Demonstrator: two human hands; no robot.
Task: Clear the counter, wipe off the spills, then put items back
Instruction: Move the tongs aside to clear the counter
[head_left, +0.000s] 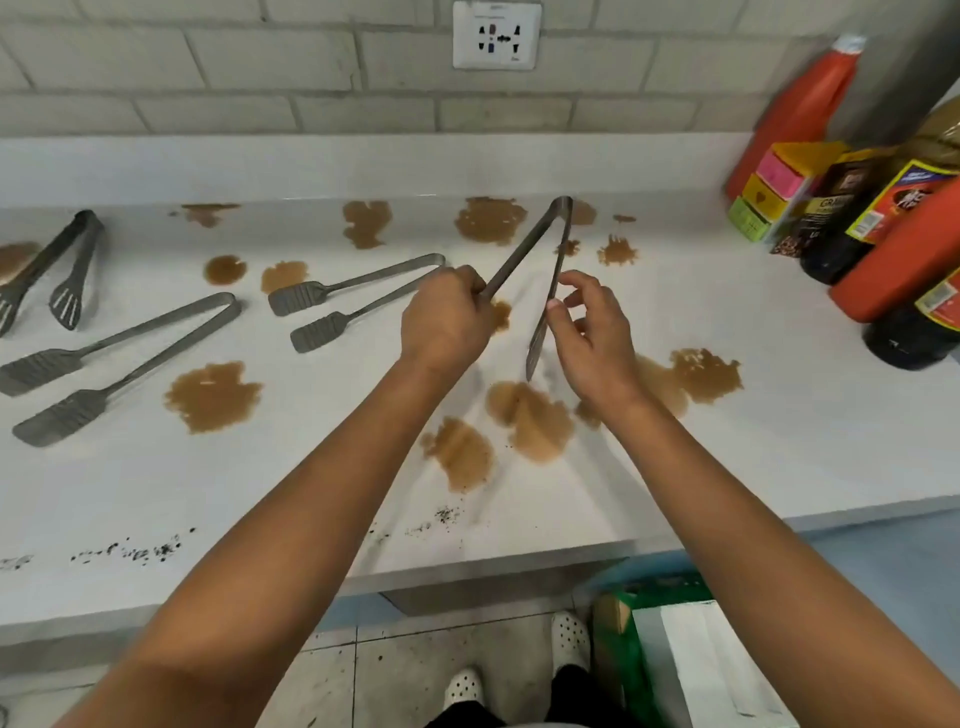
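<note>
1. Head view: the left hand (447, 322) clenches one arm of the steel tongs (545, 270), lifted above the stained desk (727, 415).
2. The right hand (592, 338) pinches the other arm.
3. Three more tongs (353, 296) lie left of the hands.

The left hand (447, 325) is gripping one arm of a pair of metal tongs (543, 270), while the right hand (592, 343) is pinching the other arm between thumb and fingers. Brown spills (530, 421) are lying on the white bench (727, 441) under both hands. Three more tongs (130, 358) are lying left of the left hand, bottles (893, 260) standing right of the right hand.
</note>
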